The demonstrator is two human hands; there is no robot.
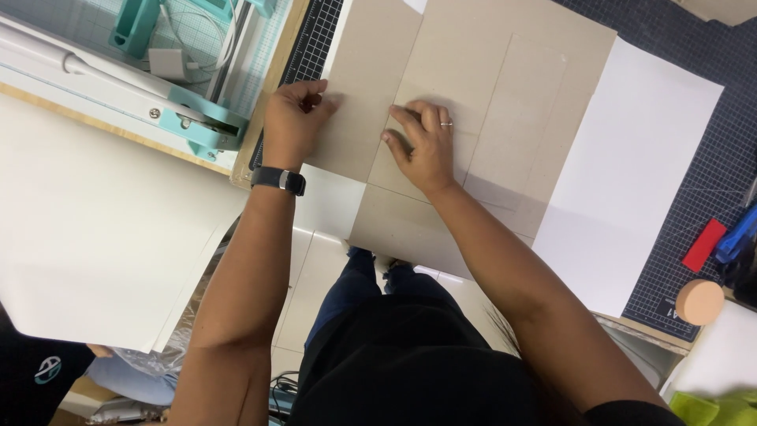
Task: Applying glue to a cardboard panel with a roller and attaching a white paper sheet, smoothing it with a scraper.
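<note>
Head view: both our hands press on grey board sheets at the worktop's near edge.

Our left hand [293, 122] pinches the left edge of the upper cardboard sheet [371, 95], fingers curled; our right hand [424, 146] lies flat and open, gripping nothing, just right of it. The sheet's long axis runs away from us, over the cutting mat [694, 205], beside white paper [631, 166].

I saw grey-brown cardboard [505, 87], a white sheet [631, 181], a dark gridded cutting mat [710, 205], and a teal trimmer [189, 118].
</note>
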